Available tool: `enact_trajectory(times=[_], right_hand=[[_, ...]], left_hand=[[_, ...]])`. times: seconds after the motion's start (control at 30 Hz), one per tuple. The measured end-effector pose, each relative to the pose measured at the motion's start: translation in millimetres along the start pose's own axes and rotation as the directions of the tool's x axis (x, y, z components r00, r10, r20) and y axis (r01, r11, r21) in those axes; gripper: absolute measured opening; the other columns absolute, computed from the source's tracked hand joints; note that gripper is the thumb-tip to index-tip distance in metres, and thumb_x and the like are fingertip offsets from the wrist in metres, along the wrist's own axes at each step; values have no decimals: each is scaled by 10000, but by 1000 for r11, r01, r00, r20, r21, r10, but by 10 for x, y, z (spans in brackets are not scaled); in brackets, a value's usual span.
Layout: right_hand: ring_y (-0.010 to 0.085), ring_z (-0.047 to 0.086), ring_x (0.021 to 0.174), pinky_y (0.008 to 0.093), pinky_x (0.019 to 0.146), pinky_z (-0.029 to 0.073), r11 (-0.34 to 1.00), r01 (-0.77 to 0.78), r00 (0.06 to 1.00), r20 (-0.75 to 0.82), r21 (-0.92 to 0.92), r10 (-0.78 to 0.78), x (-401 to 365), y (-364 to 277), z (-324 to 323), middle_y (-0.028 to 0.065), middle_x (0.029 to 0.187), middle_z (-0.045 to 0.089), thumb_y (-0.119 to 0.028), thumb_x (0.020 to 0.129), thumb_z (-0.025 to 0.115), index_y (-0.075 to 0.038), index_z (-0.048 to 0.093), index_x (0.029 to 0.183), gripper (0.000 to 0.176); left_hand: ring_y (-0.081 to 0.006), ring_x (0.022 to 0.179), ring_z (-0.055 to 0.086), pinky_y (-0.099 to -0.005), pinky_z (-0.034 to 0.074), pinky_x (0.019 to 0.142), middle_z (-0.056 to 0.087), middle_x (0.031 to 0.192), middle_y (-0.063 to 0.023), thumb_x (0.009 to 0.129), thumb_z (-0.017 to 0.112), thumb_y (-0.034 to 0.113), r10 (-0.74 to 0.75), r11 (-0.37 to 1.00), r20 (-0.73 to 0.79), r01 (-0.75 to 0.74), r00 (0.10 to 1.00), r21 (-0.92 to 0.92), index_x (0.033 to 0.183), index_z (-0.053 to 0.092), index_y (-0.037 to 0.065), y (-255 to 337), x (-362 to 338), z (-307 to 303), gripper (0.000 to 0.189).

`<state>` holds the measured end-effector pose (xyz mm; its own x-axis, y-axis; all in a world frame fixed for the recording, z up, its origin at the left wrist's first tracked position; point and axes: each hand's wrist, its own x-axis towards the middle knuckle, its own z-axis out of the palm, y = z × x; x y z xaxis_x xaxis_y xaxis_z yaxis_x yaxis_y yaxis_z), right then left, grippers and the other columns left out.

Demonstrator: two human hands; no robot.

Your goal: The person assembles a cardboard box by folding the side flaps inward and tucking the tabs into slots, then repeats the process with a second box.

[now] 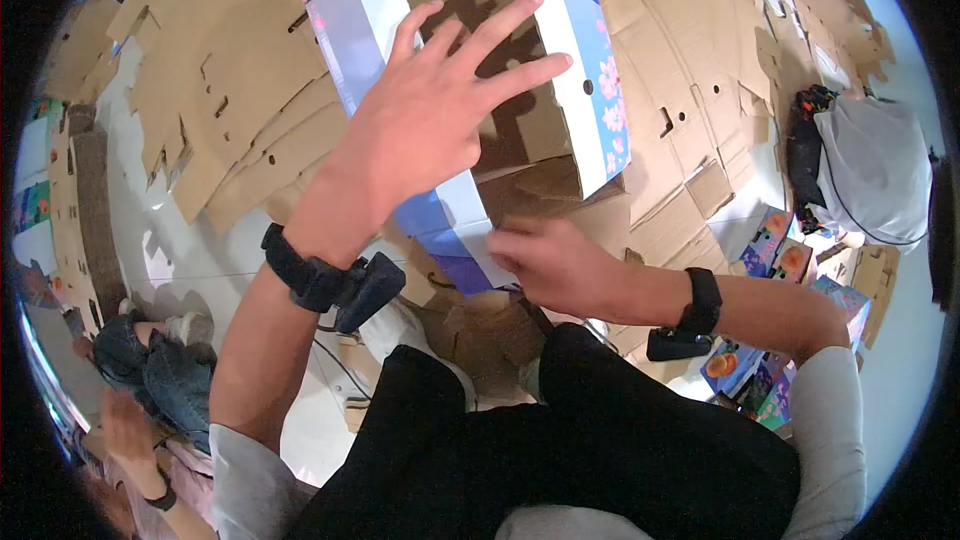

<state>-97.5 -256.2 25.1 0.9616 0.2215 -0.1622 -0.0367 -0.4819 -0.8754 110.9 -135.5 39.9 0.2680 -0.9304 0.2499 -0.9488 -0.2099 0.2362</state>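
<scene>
A long cardboard box [608,90] with blue and purple sides and pink flower print lies in front of me, its brown inside facing up. My left hand [430,100] is over it with the fingers spread, the palm side toward the box's left white edge and the fingertips reaching across to the right edge. Lower down, my right hand [555,260] is closed at the near end, its curled fingers pinching the edge of the white and purple end flap [455,230]. The fingertips of that hand are partly hidden.
Flattened brown cardboard sheets [225,70] spread over the pale floor on both sides. Printed boxes [770,240] lie at the right, near a grey cloth-covered object [875,170]. Another person's hand [130,430] and bent leg [170,380] are at the lower left.
</scene>
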Motion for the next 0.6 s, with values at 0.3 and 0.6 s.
enact_trajectory(times=[0.3,0.6], right_hand=[[154,697,634,333,530,530,572,-601,797,371,558,476,179,-648,-319,44,831,602,-83,1042,596,-48,545,973,93],[205,744,1054,361,897,636,697,-378,923,195,609,331,198,-330,-46,115,1184,715,1,1024,622,-76,677,1317,308]], left_hand=[[-329,1327,583,-538,292,1284,293,1798,-19,730,612,-164,-35,996,26,37,999,-77,1594,536,398,1,9,-8,1034],[-303,1346,596,-540,303,1281,298,1797,-9,745,626,-147,-33,996,1,33,999,-78,1575,558,402,0,-51,21,997]])
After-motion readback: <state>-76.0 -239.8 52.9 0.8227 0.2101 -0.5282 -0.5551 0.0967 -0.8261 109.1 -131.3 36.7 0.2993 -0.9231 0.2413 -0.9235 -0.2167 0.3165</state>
